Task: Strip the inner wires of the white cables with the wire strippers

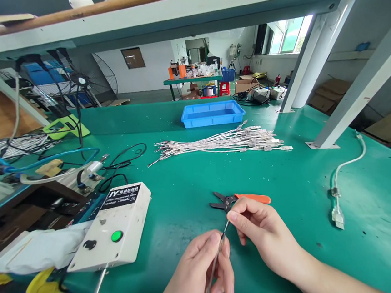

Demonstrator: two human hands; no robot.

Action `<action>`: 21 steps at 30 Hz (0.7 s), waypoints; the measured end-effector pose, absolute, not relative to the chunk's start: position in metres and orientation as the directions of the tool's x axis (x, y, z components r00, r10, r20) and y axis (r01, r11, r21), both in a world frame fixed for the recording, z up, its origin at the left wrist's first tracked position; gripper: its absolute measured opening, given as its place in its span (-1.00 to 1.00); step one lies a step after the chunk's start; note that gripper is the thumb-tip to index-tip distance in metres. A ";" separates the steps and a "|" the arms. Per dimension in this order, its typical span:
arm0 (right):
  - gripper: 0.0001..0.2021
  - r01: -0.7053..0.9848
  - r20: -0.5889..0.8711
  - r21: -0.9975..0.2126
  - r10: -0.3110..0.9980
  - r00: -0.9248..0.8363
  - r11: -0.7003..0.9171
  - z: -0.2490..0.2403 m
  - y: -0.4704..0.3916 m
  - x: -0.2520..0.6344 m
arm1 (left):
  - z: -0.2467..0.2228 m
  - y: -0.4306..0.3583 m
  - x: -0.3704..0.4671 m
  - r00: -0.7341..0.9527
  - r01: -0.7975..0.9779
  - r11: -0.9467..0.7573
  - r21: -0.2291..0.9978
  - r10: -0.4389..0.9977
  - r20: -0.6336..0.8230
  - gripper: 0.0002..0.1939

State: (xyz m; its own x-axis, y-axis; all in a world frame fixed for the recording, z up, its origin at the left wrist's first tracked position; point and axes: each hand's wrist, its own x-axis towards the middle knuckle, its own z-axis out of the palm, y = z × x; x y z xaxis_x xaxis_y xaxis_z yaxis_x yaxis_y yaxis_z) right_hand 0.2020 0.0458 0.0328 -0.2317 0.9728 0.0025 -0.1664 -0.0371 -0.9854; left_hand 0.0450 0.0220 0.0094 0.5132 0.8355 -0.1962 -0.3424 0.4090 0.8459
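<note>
My left hand (198, 265) is closed around a thin grey cable (210, 280), which runs down out of view at the bottom. Thumb and forefinger of my right hand (266, 230) pinch the dark, thin end of this cable, just above the left fingertips. Right behind the right hand lies a wire stripper (227, 202), jaws apart and pointing left, with an orange handle partly hidden by the hand. Farther back is a bundle of white USB cables (216, 141), plugs to the right and stripped ends to the left.
A blue plastic tray (213, 116) stands behind the bundle. One USB cable (338, 177) lies at the right, near a metal post (361, 83). On the left are a white control box (113, 226) with a green button, a black cord (125, 161) and a blue hose (57, 158). A shelf crosses overhead.
</note>
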 end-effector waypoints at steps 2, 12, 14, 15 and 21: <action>-0.66 -0.138 -0.009 -0.990 0.971 -0.239 -0.043 0.034 0.049 0.207 | 0.009 0.022 0.045 0.503 -0.325 0.396 0.859 0.842 -0.197 -0.59; -0.71 -0.158 0.112 -0.977 0.975 0.194 0.144 0.045 0.085 0.245 | -0.003 0.019 0.038 0.454 -0.451 0.421 0.787 0.867 -0.204 -0.62; -0.67 -0.121 0.049 -0.991 0.999 -0.001 0.049 0.038 0.073 0.229 | -0.005 0.020 0.039 0.459 -0.452 0.421 0.787 0.866 -0.199 -0.63; -0.65 -0.102 0.020 -0.995 0.995 -0.097 0.010 0.035 0.068 0.222 | -0.005 0.020 0.040 0.457 -0.456 0.416 0.787 0.868 -0.194 -0.63; -0.62 -0.015 -0.028 -0.999 0.962 -0.272 -0.033 0.028 0.055 0.208 | 0.001 0.020 0.039 0.440 -0.452 0.407 0.794 0.876 -0.199 -0.62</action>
State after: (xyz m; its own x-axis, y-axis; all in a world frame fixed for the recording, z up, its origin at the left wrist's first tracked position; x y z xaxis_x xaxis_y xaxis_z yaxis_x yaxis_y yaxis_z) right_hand 0.2081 0.0551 0.0284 -0.2724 0.9618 -0.0279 -0.0151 -0.0332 -0.9993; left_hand 0.0387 0.0200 0.0011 0.4403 0.8756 -0.1985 -0.4521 0.4073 0.7935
